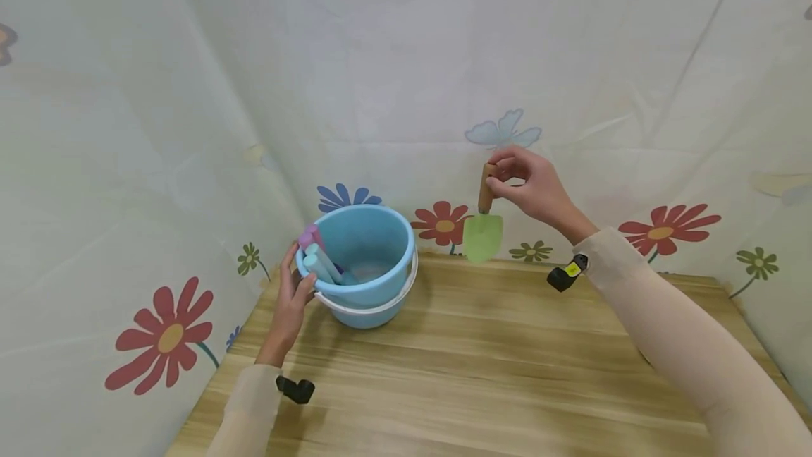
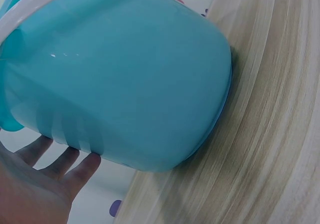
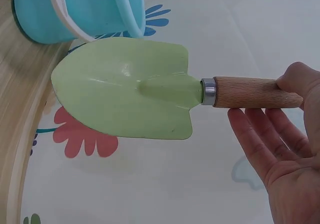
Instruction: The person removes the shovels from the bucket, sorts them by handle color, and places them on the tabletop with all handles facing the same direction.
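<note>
A light blue bucket [image 1: 371, 298] with a white handle [image 1: 374, 311] stands upright on the wooden table. My left hand [image 1: 293, 305] holds its left side by the rim; in the left wrist view several fingertips [image 2: 90, 164] touch the outer wall, the thumb hidden there. Inside the bucket, two pale blue rods [image 1: 321, 265] and pink-purple rods [image 1: 311, 237] lean on the left wall. Right of the bucket, in the air, my right hand [image 1: 529, 185] pinches the wooden handle of a garden trowel [image 3: 125, 87] between thumb and fingers. Its green blade points down.
The wood-grain table [image 1: 469, 365] spreads in front of the bucket and under both forearms. A white curtain [image 1: 393, 55] printed with flowers and butterflies hangs close behind and at both sides. Small black cameras [image 1: 296, 390] are strapped to the wrists.
</note>
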The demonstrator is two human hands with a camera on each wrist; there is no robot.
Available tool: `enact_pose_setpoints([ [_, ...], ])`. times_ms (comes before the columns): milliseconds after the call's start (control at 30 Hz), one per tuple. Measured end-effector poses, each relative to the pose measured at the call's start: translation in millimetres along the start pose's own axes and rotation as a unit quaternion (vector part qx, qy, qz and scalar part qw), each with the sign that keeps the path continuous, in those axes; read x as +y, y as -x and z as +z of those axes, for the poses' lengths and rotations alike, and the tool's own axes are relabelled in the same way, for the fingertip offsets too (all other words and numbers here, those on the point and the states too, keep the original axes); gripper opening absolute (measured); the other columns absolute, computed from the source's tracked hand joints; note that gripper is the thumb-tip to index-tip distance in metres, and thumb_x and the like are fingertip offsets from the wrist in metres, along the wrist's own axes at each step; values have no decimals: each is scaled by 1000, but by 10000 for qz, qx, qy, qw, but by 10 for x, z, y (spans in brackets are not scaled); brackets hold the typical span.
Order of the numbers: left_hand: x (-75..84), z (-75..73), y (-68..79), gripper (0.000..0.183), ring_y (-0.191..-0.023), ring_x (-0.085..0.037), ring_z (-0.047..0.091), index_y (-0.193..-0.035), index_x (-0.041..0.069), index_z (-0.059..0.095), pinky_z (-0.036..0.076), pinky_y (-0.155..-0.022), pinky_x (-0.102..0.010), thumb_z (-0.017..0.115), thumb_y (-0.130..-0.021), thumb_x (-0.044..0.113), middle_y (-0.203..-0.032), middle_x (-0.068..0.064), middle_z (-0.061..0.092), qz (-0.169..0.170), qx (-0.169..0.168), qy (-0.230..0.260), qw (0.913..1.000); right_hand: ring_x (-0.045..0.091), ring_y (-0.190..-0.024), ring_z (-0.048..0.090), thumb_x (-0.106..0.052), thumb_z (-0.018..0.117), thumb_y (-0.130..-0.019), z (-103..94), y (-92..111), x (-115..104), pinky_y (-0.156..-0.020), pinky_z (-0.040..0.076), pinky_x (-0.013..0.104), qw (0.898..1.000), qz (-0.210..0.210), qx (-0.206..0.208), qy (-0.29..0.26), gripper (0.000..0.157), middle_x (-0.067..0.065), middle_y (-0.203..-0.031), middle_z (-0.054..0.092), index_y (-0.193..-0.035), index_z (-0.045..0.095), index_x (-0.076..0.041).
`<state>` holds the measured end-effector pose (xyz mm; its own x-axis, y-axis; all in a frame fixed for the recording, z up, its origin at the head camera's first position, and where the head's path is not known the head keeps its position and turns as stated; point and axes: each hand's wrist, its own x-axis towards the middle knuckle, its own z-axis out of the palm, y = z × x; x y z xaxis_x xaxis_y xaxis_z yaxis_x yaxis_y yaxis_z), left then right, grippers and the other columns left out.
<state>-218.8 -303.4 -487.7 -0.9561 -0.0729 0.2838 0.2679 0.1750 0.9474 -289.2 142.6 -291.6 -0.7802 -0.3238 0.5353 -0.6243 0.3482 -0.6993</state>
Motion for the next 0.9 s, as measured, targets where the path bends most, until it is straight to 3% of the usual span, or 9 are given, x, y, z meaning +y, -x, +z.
enact_pose_setpoints([
  [167, 6, -4, 7, 66, -149, -32, 30, -163, 42, 11, 36, -110, -66, 48, -107, 40, -166, -9, 25, -30, -4, -42, 10000, 35, -92, 67, 1, 70, -93, -63, 59, 39, -79, 48, 26, 9999, 115, 10, 123, 25, 22, -103, 70, -117, 64, 3],
  [567, -7, -26, 7, 66, -149, -30, 30, -163, 41, 9, 36, -110, -65, 46, -109, 36, -166, -7, 24, 14, -50, -11, 10000, 31, -90, 67, 2, 70, -93, -227, 236, 166, -79, 49, 19, 9994, 123, -6, 319, 27, 22, -102, 70, -119, 64, 5],
  [900, -4, -12, -5, 66, -150, -30, 30, -163, 43, 9, 36, -110, -65, 46, -108, 38, -167, -6, 24, -6, -66, -28, 10000, 20, -91, 67, -10, 73, -95, -384, 351, 713, -78, 52, 20, 9977, 440, 47, 505, 27, 12, -104, 71, -122, 66, -8],
])
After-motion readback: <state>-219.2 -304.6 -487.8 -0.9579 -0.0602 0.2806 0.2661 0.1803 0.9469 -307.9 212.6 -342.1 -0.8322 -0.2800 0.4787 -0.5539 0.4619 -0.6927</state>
